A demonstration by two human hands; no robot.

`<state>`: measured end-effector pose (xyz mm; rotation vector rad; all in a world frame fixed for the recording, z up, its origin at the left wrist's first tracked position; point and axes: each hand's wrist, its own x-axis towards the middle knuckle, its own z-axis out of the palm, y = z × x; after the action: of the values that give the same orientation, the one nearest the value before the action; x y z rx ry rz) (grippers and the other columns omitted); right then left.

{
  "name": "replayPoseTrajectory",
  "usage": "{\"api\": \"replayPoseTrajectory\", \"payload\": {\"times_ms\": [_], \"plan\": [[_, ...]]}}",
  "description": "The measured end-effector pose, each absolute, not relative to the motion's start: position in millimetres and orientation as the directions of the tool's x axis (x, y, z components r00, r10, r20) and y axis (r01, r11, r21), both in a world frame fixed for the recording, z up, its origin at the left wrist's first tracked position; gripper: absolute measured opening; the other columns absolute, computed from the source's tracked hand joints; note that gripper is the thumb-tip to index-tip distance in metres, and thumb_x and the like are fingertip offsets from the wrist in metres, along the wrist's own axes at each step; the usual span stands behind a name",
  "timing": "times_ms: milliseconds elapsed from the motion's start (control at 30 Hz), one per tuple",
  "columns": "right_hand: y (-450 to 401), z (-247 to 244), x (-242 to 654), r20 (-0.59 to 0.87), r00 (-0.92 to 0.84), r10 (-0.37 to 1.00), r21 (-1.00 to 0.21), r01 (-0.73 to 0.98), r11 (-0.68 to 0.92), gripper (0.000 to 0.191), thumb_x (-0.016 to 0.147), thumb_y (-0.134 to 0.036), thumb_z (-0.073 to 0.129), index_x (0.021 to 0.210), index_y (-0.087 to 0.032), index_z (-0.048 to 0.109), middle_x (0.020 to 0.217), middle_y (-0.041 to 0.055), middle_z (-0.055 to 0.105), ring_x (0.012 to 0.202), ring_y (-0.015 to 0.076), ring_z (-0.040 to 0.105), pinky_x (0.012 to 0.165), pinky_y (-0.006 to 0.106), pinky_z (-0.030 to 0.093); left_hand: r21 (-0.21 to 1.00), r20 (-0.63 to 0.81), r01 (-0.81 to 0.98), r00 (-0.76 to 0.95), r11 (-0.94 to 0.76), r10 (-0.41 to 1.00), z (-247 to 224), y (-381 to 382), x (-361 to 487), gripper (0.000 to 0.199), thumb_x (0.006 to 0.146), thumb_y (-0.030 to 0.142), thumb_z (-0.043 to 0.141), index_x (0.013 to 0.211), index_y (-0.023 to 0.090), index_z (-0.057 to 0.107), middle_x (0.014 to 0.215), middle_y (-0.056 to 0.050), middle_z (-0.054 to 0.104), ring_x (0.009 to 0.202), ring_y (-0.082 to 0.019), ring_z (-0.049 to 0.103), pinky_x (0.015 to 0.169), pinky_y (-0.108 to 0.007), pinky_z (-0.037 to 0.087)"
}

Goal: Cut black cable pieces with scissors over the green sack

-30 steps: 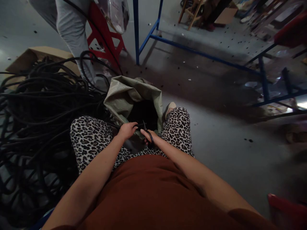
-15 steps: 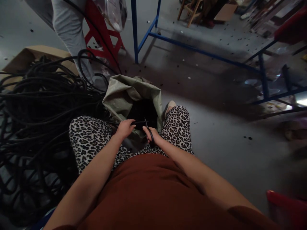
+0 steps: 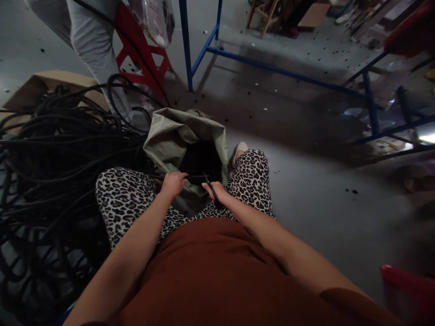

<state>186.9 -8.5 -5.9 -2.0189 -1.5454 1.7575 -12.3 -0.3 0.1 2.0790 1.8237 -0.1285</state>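
Between my knees stands a grey-green woven sack (image 3: 163, 136), its mouth open and its inside dark. My left hand (image 3: 174, 183) is closed on a black rubber hose or cable (image 3: 195, 177) at the sack's near rim. The strand runs to the right over the opening. In my right hand (image 3: 217, 192) is a pair of scissors (image 3: 214, 194) with black handles, blades pointing up and away, close to the strand. Whether the blades touch it, I cannot tell. To my left lies a large heap of the same black strands (image 3: 68, 149).
Behind the heap is a cardboard box (image 3: 64, 78). Another person's grey-trousered leg (image 3: 91, 40) stands beside a red plastic stool (image 3: 139, 54). A blue metal frame (image 3: 272, 68) crosses the floor ahead. Small black bits (image 3: 354, 192) lie scattered on the floor.
My left hand has shifted slightly left, and the scissors have tilted a little further to the left. The whole view has also moved slightly.
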Motion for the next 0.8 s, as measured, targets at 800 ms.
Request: {"api": "replayPoseTrajectory", "payload": {"times_ms": [800], "plan": [[-15.6, -1.1, 187.8, -0.779, -0.198, 0.595, -0.62, 0.388, -0.682, 0.048, 0.088, -0.059, 0.041, 0.095, -0.013, 0.054, 0.043, -0.0039, 0.05, 0.03, 0.0103, 0.049, 0.032, 0.017, 0.038, 0.233, -0.276, 0.972, 0.068, -0.002, 0.959, 4.7, 0.4, -13.9, 0.035, 0.084, 0.034, 0.045, 0.112, 0.021, 0.061, 0.107, -0.007, 0.067, 0.1, -0.023, 0.06, 0.087, -0.033, 0.04]]}}
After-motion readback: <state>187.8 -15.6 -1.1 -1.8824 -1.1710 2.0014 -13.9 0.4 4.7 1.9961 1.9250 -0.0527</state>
